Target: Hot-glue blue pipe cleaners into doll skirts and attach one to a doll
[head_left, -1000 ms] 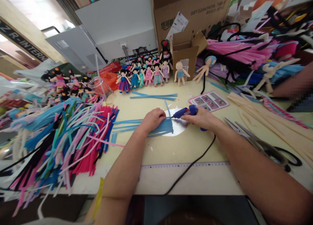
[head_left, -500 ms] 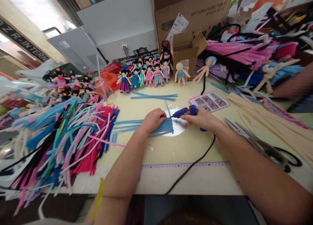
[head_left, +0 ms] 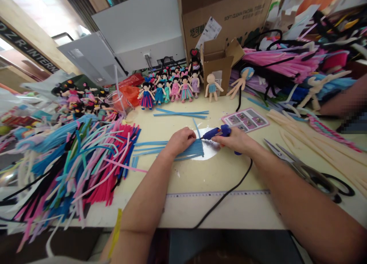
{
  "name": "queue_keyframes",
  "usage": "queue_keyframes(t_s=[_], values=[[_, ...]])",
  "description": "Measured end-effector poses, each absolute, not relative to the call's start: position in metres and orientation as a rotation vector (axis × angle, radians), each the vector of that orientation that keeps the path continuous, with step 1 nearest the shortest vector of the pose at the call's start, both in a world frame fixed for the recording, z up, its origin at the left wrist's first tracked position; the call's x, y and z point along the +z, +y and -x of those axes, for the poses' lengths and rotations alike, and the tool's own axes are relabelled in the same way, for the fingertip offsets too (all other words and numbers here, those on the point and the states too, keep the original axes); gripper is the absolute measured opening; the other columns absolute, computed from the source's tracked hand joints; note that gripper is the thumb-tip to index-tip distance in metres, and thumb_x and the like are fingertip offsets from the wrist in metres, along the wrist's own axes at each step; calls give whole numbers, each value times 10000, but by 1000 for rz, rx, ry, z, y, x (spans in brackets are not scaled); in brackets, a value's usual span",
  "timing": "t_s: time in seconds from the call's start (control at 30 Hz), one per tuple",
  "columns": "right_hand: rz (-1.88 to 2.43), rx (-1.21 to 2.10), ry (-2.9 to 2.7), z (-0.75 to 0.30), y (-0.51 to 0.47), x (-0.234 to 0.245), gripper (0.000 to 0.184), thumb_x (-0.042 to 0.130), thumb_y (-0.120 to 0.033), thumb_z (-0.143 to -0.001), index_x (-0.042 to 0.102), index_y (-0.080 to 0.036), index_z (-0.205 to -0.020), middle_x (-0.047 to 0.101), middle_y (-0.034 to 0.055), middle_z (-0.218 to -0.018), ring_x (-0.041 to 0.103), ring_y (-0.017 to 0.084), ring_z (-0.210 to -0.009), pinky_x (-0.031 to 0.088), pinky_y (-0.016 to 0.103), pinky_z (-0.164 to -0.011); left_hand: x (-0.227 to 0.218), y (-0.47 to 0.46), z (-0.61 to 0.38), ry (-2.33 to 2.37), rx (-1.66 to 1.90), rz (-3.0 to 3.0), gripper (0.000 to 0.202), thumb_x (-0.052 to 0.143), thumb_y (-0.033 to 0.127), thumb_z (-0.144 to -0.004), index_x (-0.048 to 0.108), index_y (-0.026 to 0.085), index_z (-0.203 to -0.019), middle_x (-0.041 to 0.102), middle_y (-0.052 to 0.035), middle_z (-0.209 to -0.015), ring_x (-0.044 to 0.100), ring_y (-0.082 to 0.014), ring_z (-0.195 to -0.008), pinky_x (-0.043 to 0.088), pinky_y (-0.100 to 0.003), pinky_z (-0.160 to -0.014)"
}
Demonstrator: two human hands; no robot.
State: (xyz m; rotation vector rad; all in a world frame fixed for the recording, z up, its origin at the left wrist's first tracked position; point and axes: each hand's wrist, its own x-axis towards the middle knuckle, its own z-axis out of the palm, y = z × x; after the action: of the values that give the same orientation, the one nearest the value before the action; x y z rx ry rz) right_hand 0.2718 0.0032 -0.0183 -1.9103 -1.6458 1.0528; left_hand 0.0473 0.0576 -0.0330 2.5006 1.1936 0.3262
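Note:
My left hand (head_left: 180, 139) presses down on a flat row of light blue pipe cleaners (head_left: 189, 149) that lie across a white round mat (head_left: 211, 149) on the cream table (head_left: 218, 172). Its fingers are curled over the strands. My right hand (head_left: 235, 139) is closed round a blue glue gun (head_left: 218, 132), whose nozzle points left at the right ends of the blue strands. The gun's black cord (head_left: 226, 193) runs off the table's front edge.
A big heap of mixed coloured pipe cleaners (head_left: 77, 161) fills the left. Several small dolls (head_left: 169, 88) stand at the back beside cardboard boxes (head_left: 219, 63). Scissors (head_left: 304, 168) and cream strands (head_left: 321, 141) lie right. Another person's arm (head_left: 348, 101) is far right.
Hardly anything has changed: both hands hold their places, and the glue gun's tip has crept slightly along the ends of the blue strands.

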Motion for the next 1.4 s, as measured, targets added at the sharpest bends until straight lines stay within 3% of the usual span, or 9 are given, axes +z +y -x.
queue_keyframes(t_s=[0.37, 0.57, 0.87, 1.17, 1.4], values=[[1869, 1053, -1593, -269, 2, -17, 255, 677, -439, -702, 708, -188, -730, 695, 21, -677, 616, 157, -657, 412, 230, -543, -37, 61, -47, 1157, 281, -2566, 154, 497, 181, -836, 644, 192, -793, 613, -38, -857, 581, -173, -829, 451, -292, -786], [1881, 1098, -1588, -270, 6, -16, 348, 698, -535, -661, 732, -219, -804, 695, -5, -671, 629, 158, -653, 424, 218, -517, -39, 71, -47, 1149, 280, -2567, 181, 474, 293, -848, 627, 226, -779, 618, -22, -834, 590, -188, -806, 448, -302, -746], [1928, 1034, -1626, -269, 4, -10, 344, 711, -546, -665, 749, -245, -828, 700, -7, -692, 634, 182, -720, 441, 232, -563, -35, 69, -48, 1143, 303, -2485, 207, 489, 369, -841, 643, 232, -833, 643, -32, -866, 596, -200, -812, 463, -323, -740], [1902, 1011, -1612, -267, 2, -19, 318, 684, -498, -679, 720, -190, -749, 690, 26, -672, 628, 173, -670, 412, 230, -527, -38, 63, -47, 1145, 329, -2492, 129, 531, 183, -806, 659, 196, -790, 612, -30, -848, 580, -164, -807, 455, -294, -771], [1915, 993, -1668, -267, 2, -19, 271, 653, -467, -700, 679, -199, -667, 674, 29, -654, 616, 184, -668, 417, 255, -545, -40, 61, -48, 1168, 339, -2490, 112, 555, 144, -796, 655, 187, -773, 598, -24, -827, 571, -152, -791, 452, -279, -763]])
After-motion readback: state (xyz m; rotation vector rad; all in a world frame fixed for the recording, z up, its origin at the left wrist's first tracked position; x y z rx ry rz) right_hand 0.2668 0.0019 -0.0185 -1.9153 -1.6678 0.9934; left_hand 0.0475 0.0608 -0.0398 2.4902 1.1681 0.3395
